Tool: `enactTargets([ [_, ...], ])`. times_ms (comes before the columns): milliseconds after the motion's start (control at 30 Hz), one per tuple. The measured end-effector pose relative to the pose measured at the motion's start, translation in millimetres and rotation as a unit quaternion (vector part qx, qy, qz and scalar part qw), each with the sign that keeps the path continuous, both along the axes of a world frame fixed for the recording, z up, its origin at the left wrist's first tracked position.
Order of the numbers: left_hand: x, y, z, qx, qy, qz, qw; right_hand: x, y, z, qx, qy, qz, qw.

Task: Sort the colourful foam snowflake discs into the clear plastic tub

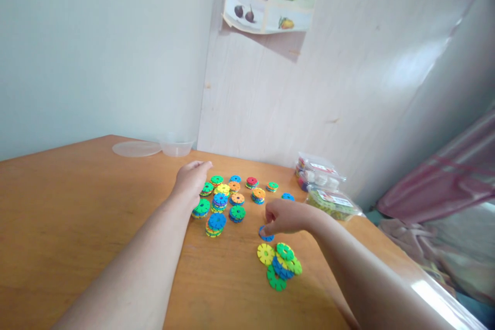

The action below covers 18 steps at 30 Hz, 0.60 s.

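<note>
A blue notched disc point(268, 238) lies on the bench point(96, 227), partly covered by the fingers of the right hand point(284, 216). The right hand is curled, fingertips pointing down at the disc; whether they pinch it or merely rest over it cannot be told. Just nearer the wearer, a yellow disc point(261, 255) lies flat beside a loose heap point(283, 263) of green, yellow and blue discs; a green disc point(275, 283) lies at the heap's near edge.

To the left stand stacks of notched discs point(220, 200) in mixed colours, topped in green, blue, yellow, orange and red. The left hand point(190, 180) is at their left side, fingers bent inward, thumb uppermost; its grip is hidden and cannot be told.

Farther back, a clear bowl point(176, 149) is next to a flat clear lid point(135, 149). At the right, clear plastic boxes point(330, 203) with labels sit near the bench edge. Fruit pictures point(270, 0) hang on the wall point(255, 98).
</note>
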State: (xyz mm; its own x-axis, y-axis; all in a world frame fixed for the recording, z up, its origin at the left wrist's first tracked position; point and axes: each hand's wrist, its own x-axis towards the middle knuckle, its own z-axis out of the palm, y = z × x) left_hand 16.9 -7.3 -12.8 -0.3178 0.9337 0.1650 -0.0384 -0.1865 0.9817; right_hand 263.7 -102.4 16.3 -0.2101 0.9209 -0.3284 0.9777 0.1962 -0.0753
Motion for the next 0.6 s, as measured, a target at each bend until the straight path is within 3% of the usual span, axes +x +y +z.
enactTargets([
  [333, -0.6, 1.1, -1.3, 0.009, 0.001, 0.007, 1.0, 5.2, 6.3, -22.6, 0.013, 0.075, -0.025, 0.997],
  [600, -0.7, -0.1, 0.5, 0.019, -0.003, 0.007, 1.0, 7.8, 5.5, -27.7, 0.032, 0.113, -0.062, 0.991],
])
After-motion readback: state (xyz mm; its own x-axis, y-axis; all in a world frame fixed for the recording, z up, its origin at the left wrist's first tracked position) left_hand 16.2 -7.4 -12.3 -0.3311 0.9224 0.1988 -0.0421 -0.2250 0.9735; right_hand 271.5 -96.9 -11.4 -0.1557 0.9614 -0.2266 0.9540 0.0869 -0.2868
